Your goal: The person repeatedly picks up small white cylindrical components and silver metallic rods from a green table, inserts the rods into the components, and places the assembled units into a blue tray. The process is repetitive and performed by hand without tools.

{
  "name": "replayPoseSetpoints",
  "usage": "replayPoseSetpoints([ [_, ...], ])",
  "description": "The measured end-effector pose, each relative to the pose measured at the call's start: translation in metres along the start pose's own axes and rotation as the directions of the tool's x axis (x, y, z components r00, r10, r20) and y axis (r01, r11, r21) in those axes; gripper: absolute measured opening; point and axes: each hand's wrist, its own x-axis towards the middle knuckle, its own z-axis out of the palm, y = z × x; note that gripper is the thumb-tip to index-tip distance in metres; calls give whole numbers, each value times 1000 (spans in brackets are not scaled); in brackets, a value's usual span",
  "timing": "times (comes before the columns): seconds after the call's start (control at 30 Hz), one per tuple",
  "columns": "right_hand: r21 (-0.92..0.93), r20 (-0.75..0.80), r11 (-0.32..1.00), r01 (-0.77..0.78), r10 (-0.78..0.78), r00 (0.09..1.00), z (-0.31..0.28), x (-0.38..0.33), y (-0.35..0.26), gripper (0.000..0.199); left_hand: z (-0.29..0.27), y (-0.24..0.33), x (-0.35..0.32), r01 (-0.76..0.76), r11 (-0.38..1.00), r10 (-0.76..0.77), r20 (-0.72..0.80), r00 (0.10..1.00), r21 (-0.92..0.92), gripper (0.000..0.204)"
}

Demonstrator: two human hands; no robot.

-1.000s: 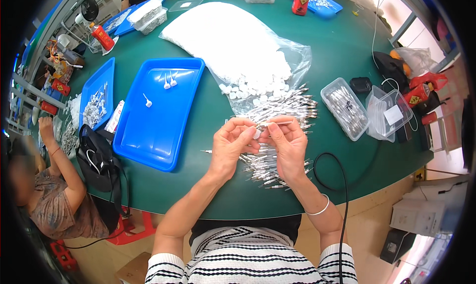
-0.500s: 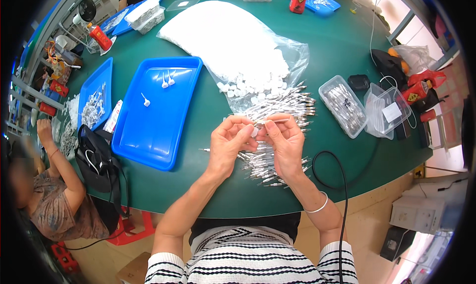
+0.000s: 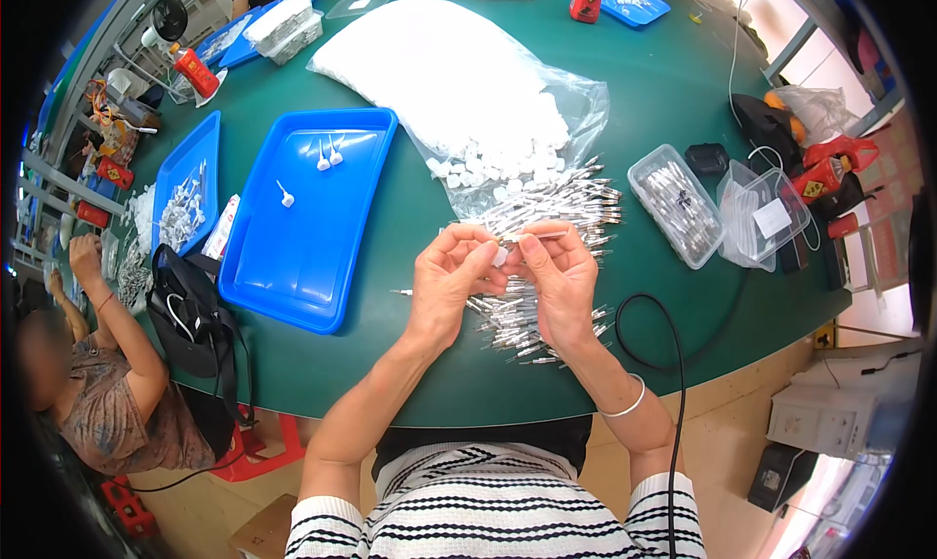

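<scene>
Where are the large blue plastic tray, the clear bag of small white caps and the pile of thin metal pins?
large blue plastic tray (image 3: 293, 256): head view, bare floor.
clear bag of small white caps (image 3: 439, 81): head view, bulging middle.
pile of thin metal pins (image 3: 561, 203): head view, upper heap.

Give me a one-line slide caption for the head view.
Both hands, left hand and right hand, pinch a small white cap above metal pins.
</scene>
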Motion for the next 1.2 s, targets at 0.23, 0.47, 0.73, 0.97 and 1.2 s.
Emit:
replayPoseSetpoints([
  [0.23, -8, -3, 1000, 3, -3, 1000, 0, -1, 0, 15, 2, 0, 0, -9, 1000, 10, -10, 1000, 19, 13],
  [0.47, -9, 2, 1000, 19, -19, 1000, 0, -1, 1, 15, 0, 0, 0, -7, 1000, 7, 2, 1000, 2, 13],
  [0.73, -1, -3, 999, 35, -35, 999, 2, -2, 1, 13, 1, 1, 0, 27, 999, -27, -16, 1000, -44, 12],
  [0.97, -9, 4, 999, 46, -46, 999, 2, -2, 2, 14, -1, 1, 0, 96, 988, -98, -13, 995, -119, 12],
  [1.2, -56, 2, 995, 88, -88, 996, 2, -1, -3, 15, -2, 4, 1, 146, 977, -149, -8, 989, -156, 19],
])
